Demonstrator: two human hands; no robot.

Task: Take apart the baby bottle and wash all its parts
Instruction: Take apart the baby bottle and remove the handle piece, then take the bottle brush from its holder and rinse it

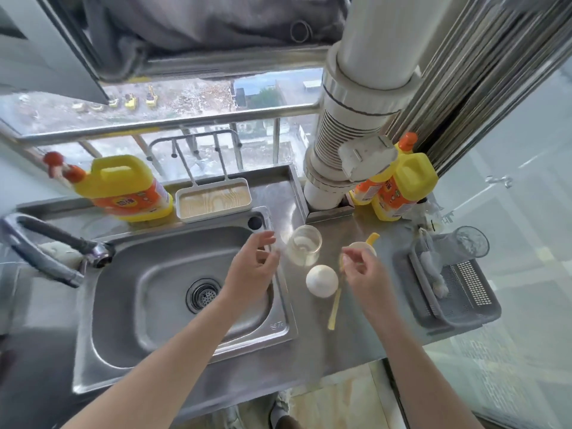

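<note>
**A:** Where do the bottle's pieces lie?

**B:** All on the stainless steel counter [356, 339], right of the steel sink [139, 292]. The clear round bottle body [305, 246] stands upright and open. The white domed cap [322, 280] sits just in front of it. A thin yellow straw-like stick [334, 311] lies beside the cap, and a cream collar with a yellow handle [371, 241] shows behind the right hand [363, 269].

**A:** And the hands?

**B:** The left hand [253, 264] hovers just left of the body, fingers loosely curled. The right has its fingertips drawn toward the thumb. I cannot tell whether either pinches anything.

**A:** How will the body handle?

**B:** Light and stiff, I'd judge, and slippery once wet. It may be glass, so it could break against the steel. Wrap fingers around its wall, not the rim. The stick looks bendy, so pinch it mid-length.
</note>
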